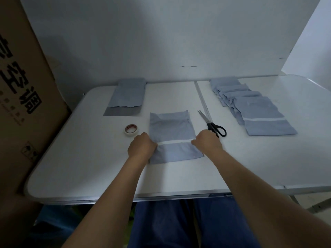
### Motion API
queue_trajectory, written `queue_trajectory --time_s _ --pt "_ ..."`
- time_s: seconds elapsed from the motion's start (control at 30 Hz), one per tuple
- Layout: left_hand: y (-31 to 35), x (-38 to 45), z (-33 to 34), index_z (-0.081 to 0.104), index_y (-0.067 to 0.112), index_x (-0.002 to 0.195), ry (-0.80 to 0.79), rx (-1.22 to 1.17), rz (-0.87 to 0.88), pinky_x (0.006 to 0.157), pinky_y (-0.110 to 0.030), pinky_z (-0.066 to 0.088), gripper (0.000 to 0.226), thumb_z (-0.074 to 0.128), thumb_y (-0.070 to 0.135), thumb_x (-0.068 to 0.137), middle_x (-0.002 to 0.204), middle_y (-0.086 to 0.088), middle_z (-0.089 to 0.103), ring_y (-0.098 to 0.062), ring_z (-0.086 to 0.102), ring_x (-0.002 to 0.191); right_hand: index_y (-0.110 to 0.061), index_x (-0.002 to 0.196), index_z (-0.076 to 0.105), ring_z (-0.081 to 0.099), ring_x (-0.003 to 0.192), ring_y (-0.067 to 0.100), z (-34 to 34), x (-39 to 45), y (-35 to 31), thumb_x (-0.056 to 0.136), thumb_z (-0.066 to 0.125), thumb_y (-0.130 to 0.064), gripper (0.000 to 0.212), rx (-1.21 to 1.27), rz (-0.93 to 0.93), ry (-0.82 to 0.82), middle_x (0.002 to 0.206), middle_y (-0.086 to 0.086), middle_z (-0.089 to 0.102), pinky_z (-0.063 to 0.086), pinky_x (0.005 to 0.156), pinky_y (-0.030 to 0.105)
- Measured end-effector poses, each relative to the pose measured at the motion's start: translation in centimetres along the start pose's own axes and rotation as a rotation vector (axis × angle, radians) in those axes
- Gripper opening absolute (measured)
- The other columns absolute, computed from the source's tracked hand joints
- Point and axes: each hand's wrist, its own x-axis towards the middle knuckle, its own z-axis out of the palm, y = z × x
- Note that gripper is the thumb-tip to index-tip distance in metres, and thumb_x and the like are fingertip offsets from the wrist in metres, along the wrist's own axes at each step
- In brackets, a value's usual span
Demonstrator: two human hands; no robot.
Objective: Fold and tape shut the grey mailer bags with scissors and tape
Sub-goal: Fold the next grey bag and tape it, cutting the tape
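Here we see a folded bag (172,138) mid-table (89,167), bare tabletop between it and the near edge. Our left hand (141,146) and right hand (206,142) curl at the ends of its tape strip (174,141), scissors (212,124) just right, tape roll (131,129) just left.

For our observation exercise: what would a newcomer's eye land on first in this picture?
First, the two hands, left hand and right hand, pressing the ends of a white tape strip across the grey mailer bag at the table's centre. Next, the black-handled scissors just right of it, the tape roll to its left, and the overlapping taped bags at far right.
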Motion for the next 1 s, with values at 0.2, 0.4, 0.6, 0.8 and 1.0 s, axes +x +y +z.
queue_trajectory --time_s 0.2,0.4,0.6,0.8,1.0 --pt "-0.6 0.0 -0.2 0.061 0.011 0.095 -0.005 -0.076 0.012 0.069 -0.031 0.045 0.017 0.055 0.024 0.087 0.096 -0.007 0.066 -0.028 0.061 0.089 -0.015 0.064 0.043 0.044 0.062 0.018 -1.1 0.7 -1.5 0.087 0.057 -0.018 0.027 0.295 0.110 -0.065 0.066 0.002 0.045 0.037 0.054 0.026" --pt "-1.8 -0.5 -1.5 0.067 0.001 0.089 -0.102 -0.544 -0.097 0.075 -0.037 0.059 0.021 0.060 0.021 0.091 0.079 -0.011 0.072 -0.027 0.070 0.077 0.001 0.105 0.059 0.058 0.092 0.035 -1.4 -0.1 -2.4 0.085 0.062 -0.006 0.021 0.639 0.130 0.002 0.097 0.022 0.060 0.050 0.078 0.041" --pt "-1.8 -2.1 -2.7 0.062 -0.010 0.100 -0.378 -0.984 -0.323 0.066 -0.032 0.059 0.059 0.043 0.046 0.099 0.092 -0.022 0.070 -0.029 0.070 0.083 -0.010 0.104 0.051 0.060 0.093 0.028 -3.2 -0.4 -5.6 0.085 0.065 -0.001 0.025 0.974 0.081 -0.037 0.100 0.017 0.058 0.053 0.091 0.048" --pt "-2.3 -2.9 -2.6 0.061 -0.007 0.098 -0.476 -1.191 -0.407 0.048 -0.022 0.054 0.054 0.051 0.046 0.096 0.086 -0.019 0.068 -0.020 0.066 0.063 -0.014 0.109 0.052 0.062 0.071 0.016 -3.2 -1.7 -7.2 0.088 0.064 -0.004 0.026 1.040 0.017 0.006 0.095 0.012 0.061 0.055 0.065 0.025" --pt "-2.0 -2.1 -2.0 0.055 0.009 0.079 -0.548 -1.491 -0.537 0.026 -0.012 0.024 0.030 0.047 0.029 0.100 0.054 0.000 0.057 -0.003 0.040 0.031 -0.017 0.110 0.052 0.055 0.058 0.010 -2.7 -2.8 -8.3 0.088 0.063 -0.009 0.026 0.971 -0.028 0.122 0.079 0.005 0.059 0.043 0.052 0.018"
